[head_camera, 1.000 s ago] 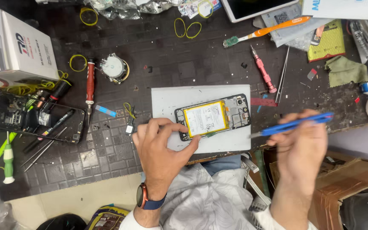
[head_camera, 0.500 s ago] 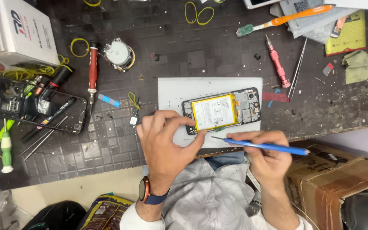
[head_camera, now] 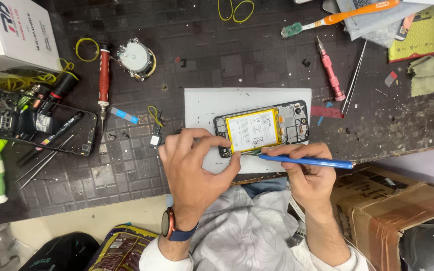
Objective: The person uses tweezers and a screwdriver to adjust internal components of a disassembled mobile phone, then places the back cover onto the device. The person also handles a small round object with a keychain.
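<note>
An opened phone (head_camera: 262,128) with its back off lies on a white mat (head_camera: 202,105); a battery with a yellow edge (head_camera: 253,130) fills its middle. My left hand (head_camera: 192,168) presses on the phone's near left corner, fingertips on the frame. My right hand (head_camera: 307,175) grips a blue pry tool (head_camera: 307,161) like a pen. Its tip touches the phone's near edge, beside the battery's lower rim.
The dark cutting mat (head_camera: 126,165) holds a red screwdriver (head_camera: 104,75), a pink screwdriver (head_camera: 330,70), a toothbrush (head_camera: 337,16), tweezers (head_camera: 352,80), a round motor (head_camera: 134,57), and a black tray of tools (head_camera: 31,120). A white box (head_camera: 18,30) is at far left, a cardboard box (head_camera: 393,206) near right.
My right hand has brought the blue tool from out at the right in to the phone's near edge. My left hand has stayed on the phone's corner.
</note>
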